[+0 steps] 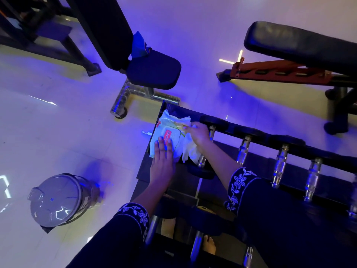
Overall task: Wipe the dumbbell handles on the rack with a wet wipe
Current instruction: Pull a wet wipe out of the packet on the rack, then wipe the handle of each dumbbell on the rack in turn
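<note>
White wipe [189, 152] in R hand [199, 132]

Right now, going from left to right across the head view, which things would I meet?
Steel bin → wipe pack → right hand, pinching a wet wipe → dumbbell handles in a row.

We see two long sleeves of dark cloth, black or deep navy as far as the violet light lets us judge. The left sleeve [123, 235] and right sleeve [280, 209] each end in a wide cuff stitched with white flowers, leaves and curling vines. The left grip [163, 161], right grip [199, 133] and one foot [209, 246] are bare.
</note>
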The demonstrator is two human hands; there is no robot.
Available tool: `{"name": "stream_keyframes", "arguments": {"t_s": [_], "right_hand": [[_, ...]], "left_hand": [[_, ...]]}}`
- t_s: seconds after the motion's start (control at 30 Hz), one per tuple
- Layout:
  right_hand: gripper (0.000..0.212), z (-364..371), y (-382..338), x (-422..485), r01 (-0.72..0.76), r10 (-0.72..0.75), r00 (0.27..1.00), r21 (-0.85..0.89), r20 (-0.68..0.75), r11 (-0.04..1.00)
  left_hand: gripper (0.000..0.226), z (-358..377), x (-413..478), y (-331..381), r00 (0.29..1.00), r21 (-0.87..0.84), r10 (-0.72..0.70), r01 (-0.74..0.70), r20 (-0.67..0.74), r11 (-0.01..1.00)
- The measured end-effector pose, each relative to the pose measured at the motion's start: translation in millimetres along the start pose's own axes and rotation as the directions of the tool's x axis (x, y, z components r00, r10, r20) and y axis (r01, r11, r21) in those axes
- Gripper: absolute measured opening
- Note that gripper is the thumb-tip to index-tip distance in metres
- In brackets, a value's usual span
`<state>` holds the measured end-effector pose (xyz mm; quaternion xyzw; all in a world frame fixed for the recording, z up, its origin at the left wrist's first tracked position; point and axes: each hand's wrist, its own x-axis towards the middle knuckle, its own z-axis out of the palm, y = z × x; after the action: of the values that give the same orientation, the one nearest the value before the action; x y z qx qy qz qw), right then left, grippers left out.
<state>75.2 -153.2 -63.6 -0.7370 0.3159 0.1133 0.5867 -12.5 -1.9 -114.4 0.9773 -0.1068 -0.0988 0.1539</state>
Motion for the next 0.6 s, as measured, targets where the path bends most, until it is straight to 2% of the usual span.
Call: {"name": "stream_keyframes", "arguments": {"t_s": [0.1, 0.27, 0.4, 0.47, 0.53, 0.6], "right_hand": [[0.004, 4, 0, -3, 0.051, -0.051, 0.998, 0.007, -0.03, 0.999], [0.026, 10, 8, 0, -0.059, 0.07, 0.992, 0.112, -0.101, 0.992], [0.021, -1, -4, -4, -0.119, 0.121, 0.993, 0.197, 0.001, 0.973], [0.022, -14, -5, -10, -0.134, 0.134, 0.991, 0.304, 0.023, 0.943], [0.008, -28, 0, -18, -0.162, 0.177, 0.984, 0.474, 0.013, 0.865], [0.013, -44, 8, -28, -0.176, 0.192, 0.981, 0.549, 0.03, 0.817]], "left_hand": [[0.084, 4, -2, -2, 1.0, -0.027, 0.001, -0.002, -0.03, 1.0], [0.078, -2, 7, -5, 1.0, -0.015, 0.026, -0.026, -0.004, 1.0], [0.077, -8, 10, -9, 0.999, -0.008, 0.034, -0.034, 0.005, 0.999], [0.076, -9, 9, -8, 0.999, -0.017, 0.034, -0.034, 0.018, 0.999], [0.071, -11, 8, -4, 1.0, -0.027, 0.019, -0.018, 0.022, 0.999], [0.073, -14, 6, 2, 1.0, -0.024, -0.014, 0.014, 0.012, 1.0]]}}
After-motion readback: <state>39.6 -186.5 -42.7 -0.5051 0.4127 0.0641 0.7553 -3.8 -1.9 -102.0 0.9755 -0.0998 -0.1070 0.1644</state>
